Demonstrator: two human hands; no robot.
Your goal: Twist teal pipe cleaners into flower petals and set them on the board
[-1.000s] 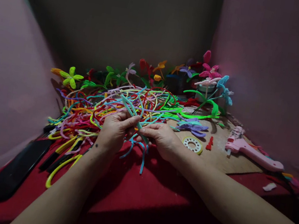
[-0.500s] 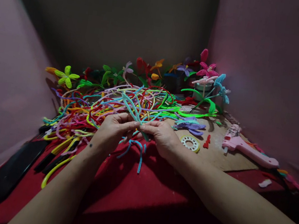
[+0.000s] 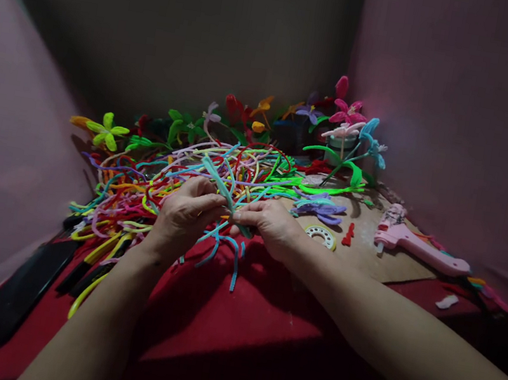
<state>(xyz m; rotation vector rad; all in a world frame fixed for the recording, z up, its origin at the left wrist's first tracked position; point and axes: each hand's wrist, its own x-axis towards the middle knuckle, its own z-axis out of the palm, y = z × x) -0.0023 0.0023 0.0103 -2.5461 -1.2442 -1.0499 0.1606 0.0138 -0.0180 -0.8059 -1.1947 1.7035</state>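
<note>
Pink panels, two: standing at either side, flanking a dark backdrop.
Bench, one: wearing a red cloth and carrying the stock below.
Pile, one: fuzzy craft stems in many colours, spreading across the middle of the bench.
Board, one, brown: lying flat to the right of the pile.
Flowers, a row, mixed colours: standing and leaning behind the pile, the pink and blue ones clustering about a pot at the right.
Slab, one, black: lying aslant at the left edge.
Glue gun, one, pink: resting on its side at the board's right.
Hands, two, bare: left being held just in front of the pile, its thumb and fingers meeting the left edge of the held stems, their grip not showing clearly; right pinching those stems between thumb and fingers.
Held stems, pale blue: slanting up and left from the right fingers, over the pile.
Purple bundle, one: lying on the board's far left part.
Ring, white and yellow: lying just beyond the right wrist.
Scrap, white: lying on the red cloth.
Red piece, one: lying beside the ring.
</note>
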